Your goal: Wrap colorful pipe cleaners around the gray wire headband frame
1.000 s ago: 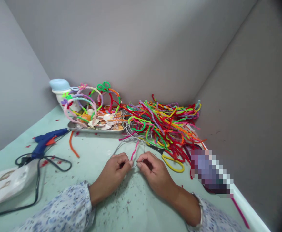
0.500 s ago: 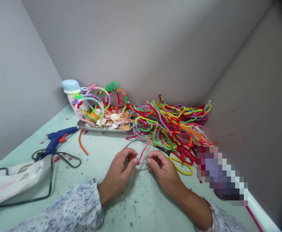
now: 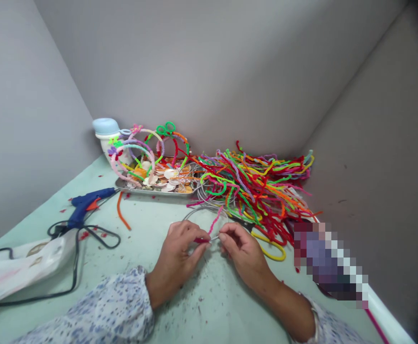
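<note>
My left hand (image 3: 180, 251) pinches a pink pipe cleaner (image 3: 215, 220) against a thin grey wire hoop (image 3: 195, 210). One length of the pipe cleaner slants up and away across the hoop; a darker pink bit shows between my fingers. Close by, thumb and fingertips of my right hand (image 3: 243, 253) are closed on the wire of the same hoop, a short gap from the left fingertips. Part of the hoop is hidden behind my fingers. Just beyond my right hand lie scissors with yellow handles (image 3: 273, 257).
A heap of coloured pipe cleaners (image 3: 252, 184) spreads along the back. Left of it, a metal tray (image 3: 159, 191) holds shells and decorated headbands (image 3: 148, 130). A white bottle with a blue lid (image 3: 105, 127), a blue glue gun (image 3: 87, 200) with looping cord, and a plastic bag (image 3: 26, 267) stand or lie leftward.
My left fingertips have shifted right along the hoop, closer to my right hand, and less of the pink pipe cleaner's near end shows. My right hand stays almost still.
</note>
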Demonstrator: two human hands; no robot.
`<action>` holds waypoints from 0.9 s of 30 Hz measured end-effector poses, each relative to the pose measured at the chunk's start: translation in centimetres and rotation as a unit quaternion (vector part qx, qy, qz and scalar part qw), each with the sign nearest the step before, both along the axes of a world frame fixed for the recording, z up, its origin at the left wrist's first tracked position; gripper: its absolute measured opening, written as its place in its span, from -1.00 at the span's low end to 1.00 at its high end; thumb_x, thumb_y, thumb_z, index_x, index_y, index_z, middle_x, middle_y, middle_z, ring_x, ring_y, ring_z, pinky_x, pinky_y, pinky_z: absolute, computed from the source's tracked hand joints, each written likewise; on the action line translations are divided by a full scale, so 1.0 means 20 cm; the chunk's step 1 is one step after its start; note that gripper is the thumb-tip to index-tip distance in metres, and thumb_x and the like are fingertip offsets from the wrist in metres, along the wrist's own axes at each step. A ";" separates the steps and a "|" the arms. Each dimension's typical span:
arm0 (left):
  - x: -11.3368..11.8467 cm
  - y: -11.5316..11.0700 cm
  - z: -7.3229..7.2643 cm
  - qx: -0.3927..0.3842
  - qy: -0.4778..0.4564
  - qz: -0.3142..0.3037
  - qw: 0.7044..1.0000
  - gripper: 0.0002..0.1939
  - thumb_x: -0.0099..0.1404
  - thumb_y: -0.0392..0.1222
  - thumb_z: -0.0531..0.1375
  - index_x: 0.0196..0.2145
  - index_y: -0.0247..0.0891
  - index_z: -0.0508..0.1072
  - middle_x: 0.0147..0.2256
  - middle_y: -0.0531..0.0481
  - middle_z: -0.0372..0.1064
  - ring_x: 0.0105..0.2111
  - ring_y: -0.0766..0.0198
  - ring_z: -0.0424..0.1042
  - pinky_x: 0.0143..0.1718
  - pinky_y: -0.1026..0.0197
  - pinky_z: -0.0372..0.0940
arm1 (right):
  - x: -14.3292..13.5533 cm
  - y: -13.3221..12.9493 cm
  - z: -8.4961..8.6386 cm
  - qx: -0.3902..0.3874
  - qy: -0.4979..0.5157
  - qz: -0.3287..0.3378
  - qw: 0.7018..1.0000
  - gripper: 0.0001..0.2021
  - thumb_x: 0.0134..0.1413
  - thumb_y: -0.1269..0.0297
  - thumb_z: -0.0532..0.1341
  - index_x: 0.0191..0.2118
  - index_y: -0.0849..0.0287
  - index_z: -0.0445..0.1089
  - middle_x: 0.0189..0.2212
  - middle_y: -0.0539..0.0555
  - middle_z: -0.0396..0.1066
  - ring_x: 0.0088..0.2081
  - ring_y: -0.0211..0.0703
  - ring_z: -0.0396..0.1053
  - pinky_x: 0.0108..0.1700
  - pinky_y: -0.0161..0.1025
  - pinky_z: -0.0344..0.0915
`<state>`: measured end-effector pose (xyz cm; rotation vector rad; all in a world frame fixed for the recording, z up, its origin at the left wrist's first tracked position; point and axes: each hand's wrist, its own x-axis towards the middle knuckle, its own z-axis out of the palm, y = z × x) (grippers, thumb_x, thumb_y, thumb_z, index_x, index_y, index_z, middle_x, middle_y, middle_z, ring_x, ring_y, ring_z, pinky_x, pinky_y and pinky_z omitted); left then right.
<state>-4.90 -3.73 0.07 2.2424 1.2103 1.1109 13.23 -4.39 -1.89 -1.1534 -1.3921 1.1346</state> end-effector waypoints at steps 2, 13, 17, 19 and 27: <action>0.00 0.00 0.00 0.004 0.003 0.006 1.000 -0.92 0.23 -0.27 0.22 -0.29 -0.16 0.48 -0.34 -0.01 0.41 -0.23 0.18 0.35 -0.12 0.11 0.16 | 0.00 0.00 0.00 0.002 0.000 -0.001 1.000 -0.85 0.19 0.17 0.14 -0.27 0.14 0.31 -0.50 -0.06 0.25 -0.48 -0.27 0.22 -0.45 -0.34 0.18; 0.00 0.00 -0.01 0.010 -0.009 0.025 1.000 -0.90 0.21 -0.23 0.26 -0.28 -0.11 0.54 -0.33 0.00 0.43 -0.23 0.19 0.37 -0.12 0.12 0.20 | 0.00 0.00 0.01 0.011 -0.005 0.001 1.000 -0.85 0.19 0.18 0.14 -0.28 0.14 0.31 -0.49 -0.06 0.25 -0.48 -0.27 0.21 -0.44 -0.34 0.18; 0.00 0.00 0.00 0.005 -0.014 0.024 1.000 -0.89 0.20 -0.24 0.27 -0.28 -0.11 0.56 -0.33 0.00 0.44 -0.23 0.18 0.37 -0.13 0.12 0.20 | 0.01 0.00 0.01 0.010 -0.009 0.003 1.000 -0.86 0.20 0.19 0.13 -0.27 0.14 0.31 -0.50 -0.06 0.24 -0.49 -0.28 0.20 -0.45 -0.34 0.17; 0.00 0.01 0.00 0.006 -0.015 0.023 1.000 -0.89 0.20 -0.25 0.27 -0.29 -0.12 0.56 -0.33 0.00 0.44 -0.23 0.18 0.37 -0.13 0.12 0.19 | 0.01 0.00 0.01 0.008 -0.011 0.001 1.000 -0.86 0.20 0.19 0.13 -0.27 0.14 0.31 -0.49 -0.06 0.25 -0.49 -0.28 0.21 -0.45 -0.34 0.18; 0.00 0.00 0.00 -0.027 -0.011 0.023 0.999 -0.90 0.22 -0.24 0.25 -0.30 -0.11 0.56 -0.33 0.01 0.43 -0.22 0.18 0.36 -0.13 0.12 0.19 | 0.00 0.00 -0.01 0.011 -0.009 -0.002 1.000 -0.87 0.19 0.20 0.14 -0.27 0.14 0.31 -0.49 -0.06 0.25 -0.50 -0.28 0.21 -0.46 -0.34 0.17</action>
